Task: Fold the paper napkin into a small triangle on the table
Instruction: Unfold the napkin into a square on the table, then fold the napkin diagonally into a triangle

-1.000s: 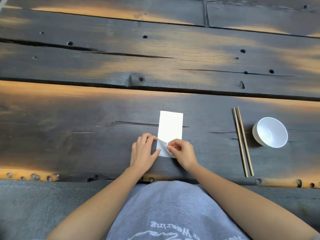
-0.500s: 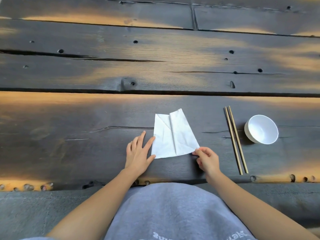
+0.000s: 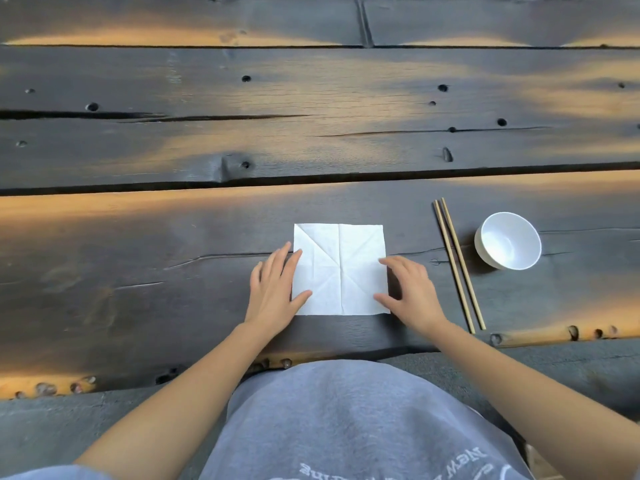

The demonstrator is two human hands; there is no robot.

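Observation:
The white paper napkin (image 3: 341, 265) lies flat as an open square on the dark wooden table (image 3: 173, 271), near its front edge. Creases cross it: one vertical down the middle and several diagonals. My left hand (image 3: 275, 289) rests flat at the napkin's left edge, fingers spread, with fingertips and thumb touching the paper. My right hand (image 3: 408, 289) lies at the right edge, fingers apart, its index finger and thumb on the paper. Neither hand grips anything.
A pair of wooden chopsticks (image 3: 457, 265) lies lengthwise to the right of the napkin. Beyond them stands an empty white bowl (image 3: 508, 240). The planks have gaps, cracks and knot holes. The table's front edge runs just below my wrists.
The napkin was a narrow folded strip, then half opened by my right hand pulling its flap rightward. Now it lies fully spread as a square with both hands flat at its sides.

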